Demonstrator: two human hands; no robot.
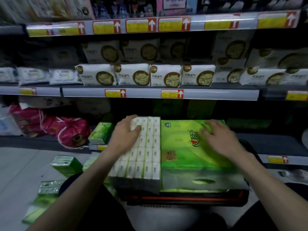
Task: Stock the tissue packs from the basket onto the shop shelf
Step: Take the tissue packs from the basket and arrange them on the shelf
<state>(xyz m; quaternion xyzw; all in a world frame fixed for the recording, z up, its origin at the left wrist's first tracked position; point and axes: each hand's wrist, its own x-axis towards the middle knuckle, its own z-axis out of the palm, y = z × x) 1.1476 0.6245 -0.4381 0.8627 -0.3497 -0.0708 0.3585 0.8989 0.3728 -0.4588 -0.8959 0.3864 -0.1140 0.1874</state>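
Observation:
A black basket with a red rim point(183, 198) stands on the floor in front of the bottom shelf. On top of it lie a large green tissue pack point(188, 157) and, to its left, a white multipack of small tissue packets point(146, 147). My left hand point(126, 135) grips the far left corner of the white multipack. My right hand point(218, 137) rests flat and blurred on the far right part of the green pack, fingers spread. A small green tissue pack point(100, 133) sits on the bottom shelf edge to the left.
Several small green tissue packs point(66, 165) lie on the floor at left. Red drawstring bags point(70, 130) fill the bottom shelf's left side. White packs with round brown logos point(165, 75) line the middle shelf. Price-tag rails point(171, 93) front each shelf.

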